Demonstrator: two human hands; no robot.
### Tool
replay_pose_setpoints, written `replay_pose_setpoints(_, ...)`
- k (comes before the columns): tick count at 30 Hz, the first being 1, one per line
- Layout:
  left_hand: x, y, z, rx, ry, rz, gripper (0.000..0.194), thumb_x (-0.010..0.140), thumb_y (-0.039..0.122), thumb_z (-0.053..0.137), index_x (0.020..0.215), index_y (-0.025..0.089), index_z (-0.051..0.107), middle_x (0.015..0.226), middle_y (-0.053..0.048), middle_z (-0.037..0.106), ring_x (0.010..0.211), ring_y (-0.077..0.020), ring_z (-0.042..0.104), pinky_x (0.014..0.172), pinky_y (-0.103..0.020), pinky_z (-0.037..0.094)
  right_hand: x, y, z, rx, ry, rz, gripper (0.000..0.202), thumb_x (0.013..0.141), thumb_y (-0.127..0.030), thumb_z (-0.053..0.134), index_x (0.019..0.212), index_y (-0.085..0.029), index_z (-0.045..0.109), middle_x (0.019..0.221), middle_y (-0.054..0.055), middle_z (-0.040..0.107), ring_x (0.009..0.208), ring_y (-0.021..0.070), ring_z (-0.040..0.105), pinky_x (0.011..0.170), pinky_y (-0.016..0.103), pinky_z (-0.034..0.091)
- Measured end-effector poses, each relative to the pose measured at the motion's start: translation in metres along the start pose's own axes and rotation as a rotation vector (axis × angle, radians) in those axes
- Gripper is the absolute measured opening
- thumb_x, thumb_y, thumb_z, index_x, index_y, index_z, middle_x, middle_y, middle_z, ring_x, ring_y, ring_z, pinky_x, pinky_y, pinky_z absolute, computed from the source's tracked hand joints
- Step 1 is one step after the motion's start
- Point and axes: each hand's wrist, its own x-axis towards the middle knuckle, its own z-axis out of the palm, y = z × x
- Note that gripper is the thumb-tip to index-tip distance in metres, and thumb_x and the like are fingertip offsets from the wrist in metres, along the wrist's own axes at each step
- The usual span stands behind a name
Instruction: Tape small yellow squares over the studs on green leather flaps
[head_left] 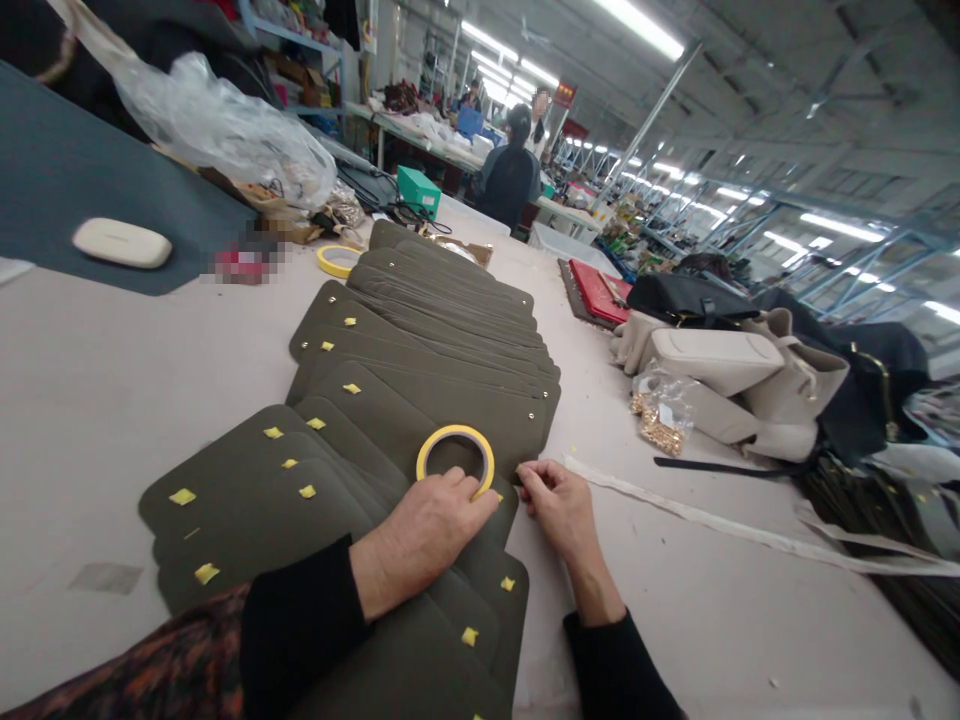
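Observation:
My left hand (427,530) is closed around the lower edge of a roll of yellow tape (424,455), which stands over the dark olive panels. To its right, my right hand (559,500) is pinched, thumb against fingers, by the right edge of a panel; whatever lies in the pinch is too small to make out. Overlapping olive panels (240,520) with rounded corners spread under both hands, several bearing small yellow tape pieces (182,496). Farther back lies a fanned stack of similar panels (450,300) with small metal studs near their edges.
A second yellow tape roll (339,262) lies behind the panels. At right are beige and black bags (720,350), a clear bag of gold-coloured hardware (664,415) and a long pale strip (712,520). A white case (121,244) rests at left. People (514,175) are in the background.

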Motion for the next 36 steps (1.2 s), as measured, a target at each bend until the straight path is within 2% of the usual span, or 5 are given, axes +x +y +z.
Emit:
replay_pose_setpoints(9, -0.002, 0.000, -0.003, -0.035, -0.017, -0.002, 0.006, 0.090, 0.012, 0.050, 0.090, 0.018, 0.051, 0.088, -0.004, 0.060, 0.079, -0.0213, 0.054, 0.067, -0.033, 0.050, 0.012, -0.001, 0.005, -0.343, 0.079, -0.163, 0.021, 0.080, -0.034, 0.056, 0.089, -0.017, 0.065, 0.063, 0.001, 0.067, 0.059, 0.0184, 0.063, 0.061, 0.029, 0.046)
replay_pose_setpoints(12, -0.003, -0.001, -0.002, -0.054, -0.004, 0.000, 0.008, 0.090, 0.011, 0.050, 0.090, 0.018, 0.052, 0.089, -0.004, 0.060, 0.078, -0.0206, 0.053, 0.066, -0.032, 0.049, 0.010, 0.003, -0.002, -0.299, 0.151, -0.147, 0.039, 0.077, -0.040, 0.062, 0.106, -0.014, 0.059, 0.055, -0.003, 0.061, 0.052, 0.0179, 0.059, 0.056, 0.028, 0.044)
replay_pose_setpoints(15, -0.003, -0.002, -0.002, -0.070, 0.002, -0.003, 0.008, 0.090, 0.011, 0.050, 0.090, 0.018, 0.053, 0.088, -0.004, 0.060, 0.078, -0.0205, 0.053, 0.066, -0.032, 0.048, 0.003, 0.009, -0.011, -0.177, 0.180, -0.166, 0.033, 0.083, -0.046, 0.058, 0.095, -0.016, 0.062, 0.063, 0.001, 0.066, 0.056, 0.0168, 0.060, 0.056, 0.028, 0.047)
replay_pose_setpoints(24, -0.003, -0.001, -0.001, -0.070, 0.011, -0.028, 0.008, 0.089, 0.011, 0.051, 0.089, 0.019, 0.053, 0.088, -0.003, 0.061, 0.079, -0.0208, 0.053, 0.066, -0.032, 0.048, 0.000, 0.010, -0.005, -0.596, 0.060, -0.702, 0.020, 0.089, -0.014, 0.045, 0.089, -0.016, 0.066, 0.080, 0.007, 0.067, 0.076, 0.0185, 0.063, 0.073, 0.031, 0.050)
replay_pose_setpoints(36, 0.009, -0.023, -0.011, -0.007, 0.163, -0.090, 0.015, 0.093, 0.013, 0.042, 0.091, 0.017, 0.057, 0.089, -0.007, 0.060, 0.086, -0.0211, 0.053, 0.081, -0.037, 0.044, 0.026, -0.010, -0.005, -0.601, -0.114, -0.410, 0.021, 0.080, -0.014, 0.052, 0.084, -0.018, 0.073, 0.082, 0.005, 0.074, 0.075, 0.0184, 0.068, 0.072, 0.028, 0.049)
